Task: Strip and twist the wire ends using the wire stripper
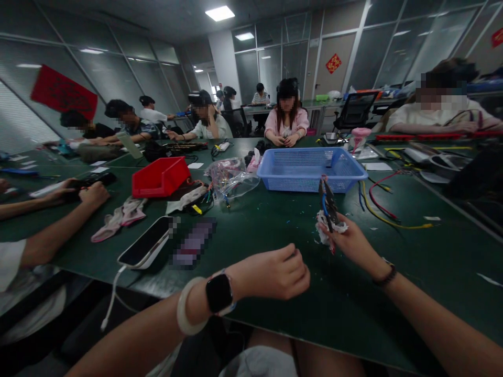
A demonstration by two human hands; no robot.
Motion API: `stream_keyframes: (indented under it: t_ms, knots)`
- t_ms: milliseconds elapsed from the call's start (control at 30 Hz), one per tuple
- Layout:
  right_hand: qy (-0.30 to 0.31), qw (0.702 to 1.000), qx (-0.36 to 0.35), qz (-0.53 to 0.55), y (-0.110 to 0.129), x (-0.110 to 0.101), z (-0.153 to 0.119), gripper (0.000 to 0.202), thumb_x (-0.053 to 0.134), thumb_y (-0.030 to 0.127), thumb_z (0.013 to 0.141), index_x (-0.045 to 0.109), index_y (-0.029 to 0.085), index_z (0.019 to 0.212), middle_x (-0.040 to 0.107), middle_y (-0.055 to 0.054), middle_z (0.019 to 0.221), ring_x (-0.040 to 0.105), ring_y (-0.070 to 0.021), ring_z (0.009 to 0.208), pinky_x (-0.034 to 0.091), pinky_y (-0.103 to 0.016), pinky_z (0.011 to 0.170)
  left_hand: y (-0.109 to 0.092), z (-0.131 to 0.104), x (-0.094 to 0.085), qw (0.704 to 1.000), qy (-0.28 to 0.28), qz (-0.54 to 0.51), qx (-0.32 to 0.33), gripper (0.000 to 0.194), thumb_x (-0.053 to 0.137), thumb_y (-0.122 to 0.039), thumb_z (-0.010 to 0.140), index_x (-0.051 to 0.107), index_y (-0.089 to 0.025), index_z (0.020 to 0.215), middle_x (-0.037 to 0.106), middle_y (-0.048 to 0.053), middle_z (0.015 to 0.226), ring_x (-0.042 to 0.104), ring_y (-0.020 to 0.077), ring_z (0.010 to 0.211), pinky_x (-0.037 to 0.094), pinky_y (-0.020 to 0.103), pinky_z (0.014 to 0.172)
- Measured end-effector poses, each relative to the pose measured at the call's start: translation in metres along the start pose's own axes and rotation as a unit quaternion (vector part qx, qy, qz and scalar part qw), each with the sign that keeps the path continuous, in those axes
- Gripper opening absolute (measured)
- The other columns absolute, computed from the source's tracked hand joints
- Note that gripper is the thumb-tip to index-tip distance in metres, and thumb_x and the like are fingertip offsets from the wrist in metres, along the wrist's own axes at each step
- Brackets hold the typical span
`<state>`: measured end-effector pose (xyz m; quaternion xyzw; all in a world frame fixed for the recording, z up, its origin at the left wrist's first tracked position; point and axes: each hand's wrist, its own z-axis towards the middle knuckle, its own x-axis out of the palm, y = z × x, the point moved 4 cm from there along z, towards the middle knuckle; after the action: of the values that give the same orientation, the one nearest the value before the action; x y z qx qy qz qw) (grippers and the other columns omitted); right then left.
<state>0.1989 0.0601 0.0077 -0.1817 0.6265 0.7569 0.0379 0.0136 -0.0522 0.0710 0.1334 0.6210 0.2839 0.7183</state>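
My left hand (275,273), wearing a watch (220,294) and a pale bangle (191,309) at the wrist, hovers over the near part of the table. Its fingers are curled together, and I cannot make out whether anything is between them. My right hand (348,238) is closed around a long, narrow dark object with blue and red strands (329,201), held upright, with crumpled white tissue (324,230) bunched about it. What kind of object this is stays unclear. Just behind it stands a blue mesh basket (310,183).
On the dark green table (251,230) lie a red bin (160,178), a clear plastic bag (233,180), a phone on a white power bank (147,243) and loose cables (377,204). A co-worker's hands (94,196) are at the left; other people sit around.
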Motion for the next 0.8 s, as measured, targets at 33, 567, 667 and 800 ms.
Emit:
stream_keyframes:
  t_ms: [33,567,667,800]
  knots:
    - [-0.003,1.0,-0.005,-0.002,0.0,0.0,0.0,0.026,0.059,0.037,0.08,0.056,0.019,0.098,0.056,0.003,0.067,0.048,-0.0098,0.043,0.043,-0.025,0.039,0.002,0.007,0.001,1.0,-0.013,-0.001,0.006,0.017,0.049,-0.016,0.092,0.062,-0.013,0.102,0.069,0.008,0.089,0.062,0.0186,0.088,0.046,0.037,0.088]
    - [-0.077,0.97,-0.115,-0.201,0.01,-0.012,0.002,0.031,0.054,0.022,0.074,0.055,0.021,0.105,0.065,-0.008,0.099,0.06,-0.0232,0.087,0.047,-0.035,0.077,0.035,0.038,0.012,0.995,-0.026,0.027,-0.09,0.03,0.039,-0.017,0.094,0.044,-0.021,0.124,0.06,0.003,0.085,0.052,0.0149,0.065,0.03,0.03,0.056]
    - [-0.074,0.962,-0.127,-0.229,0.008,-0.01,0.002,0.032,0.053,0.021,0.074,0.055,0.02,0.106,0.064,-0.009,0.099,0.06,-0.0232,0.088,0.046,-0.036,0.079,0.036,0.039,0.012,0.992,-0.041,0.011,-0.117,0.027,0.037,-0.025,0.097,0.049,-0.015,0.119,0.061,0.005,0.082,0.054,0.0164,0.067,0.031,0.031,0.056]
    - [-0.072,0.957,-0.123,-0.252,0.005,-0.01,0.003,0.032,0.053,0.019,0.075,0.055,0.018,0.107,0.064,-0.01,0.101,0.059,-0.0233,0.09,0.046,-0.035,0.079,0.036,0.041,0.014,0.988,-0.065,-0.026,-0.137,0.038,0.03,-0.041,0.098,0.055,-0.013,0.102,0.062,0.007,0.079,0.056,0.0184,0.069,0.033,0.032,0.056]
